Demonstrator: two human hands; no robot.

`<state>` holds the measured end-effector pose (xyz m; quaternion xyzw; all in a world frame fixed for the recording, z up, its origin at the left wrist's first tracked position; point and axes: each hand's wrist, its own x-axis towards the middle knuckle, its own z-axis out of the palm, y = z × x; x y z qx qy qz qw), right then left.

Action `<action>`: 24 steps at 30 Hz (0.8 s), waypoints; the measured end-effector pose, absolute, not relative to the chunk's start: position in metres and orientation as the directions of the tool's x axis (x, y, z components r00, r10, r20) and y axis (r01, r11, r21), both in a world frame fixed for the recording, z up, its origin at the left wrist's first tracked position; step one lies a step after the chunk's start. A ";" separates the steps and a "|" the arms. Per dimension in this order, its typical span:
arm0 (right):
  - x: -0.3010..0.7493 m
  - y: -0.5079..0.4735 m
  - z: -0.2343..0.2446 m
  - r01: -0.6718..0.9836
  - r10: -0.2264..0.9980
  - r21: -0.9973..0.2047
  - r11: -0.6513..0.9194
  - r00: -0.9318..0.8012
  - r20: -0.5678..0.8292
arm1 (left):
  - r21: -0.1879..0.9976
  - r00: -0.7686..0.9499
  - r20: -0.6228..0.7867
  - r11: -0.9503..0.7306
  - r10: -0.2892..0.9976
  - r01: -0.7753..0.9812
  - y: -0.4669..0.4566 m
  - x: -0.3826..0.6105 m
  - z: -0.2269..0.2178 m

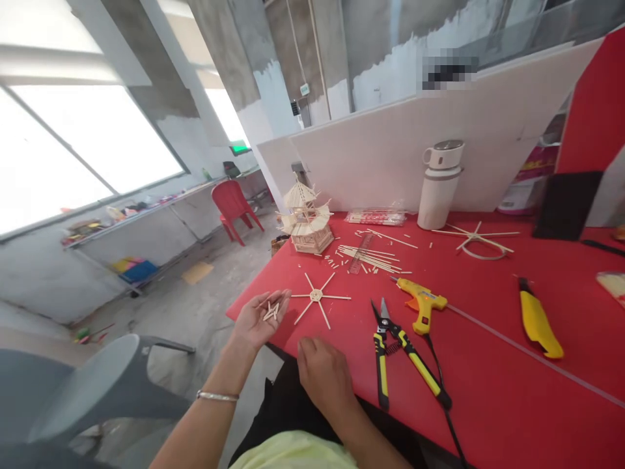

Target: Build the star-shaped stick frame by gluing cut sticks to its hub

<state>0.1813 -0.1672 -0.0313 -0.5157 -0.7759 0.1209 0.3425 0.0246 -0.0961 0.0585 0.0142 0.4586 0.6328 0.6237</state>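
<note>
My left hand (pixel 258 317) is held palm up beside the red table's (pixel 488 365) near left corner, fingers apart, with a few short wooden stick pieces (pixel 271 311) lying on the palm. My right hand (pixel 325 378) rests on the table's front edge, back up, fingers curled under and hidden. A flat star of wooden sticks (pixel 318 298) lies just beyond both hands. Yellow-handled snips (pixel 390 345) and a yellow glue gun (pixel 422 306) lie to the right of my right hand.
A small stick-built pagoda model (pixel 306 221) stands at the far left corner. Loose sticks (pixel 368 255), a ruler, a white thermos jug (pixel 439 185), a stick wheel (pixel 478 241) and a yellow utility knife (pixel 537 322) are spread about. A grey chair (pixel 97 384) stands at my left.
</note>
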 end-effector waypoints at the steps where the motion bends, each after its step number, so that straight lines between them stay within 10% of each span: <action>1: 0.182 -0.167 -0.031 0.708 0.882 -0.548 0.445 -0.240 0.407 | 0.599 -0.232 -0.557 0.193 0.797 -0.777 -0.098 0.027 0.060; 24: 0.190 -0.169 -0.029 0.701 0.853 -0.498 0.510 -0.341 0.395 | 0.654 -0.197 -0.514 0.233 0.835 -0.719 -0.112 0.064 0.069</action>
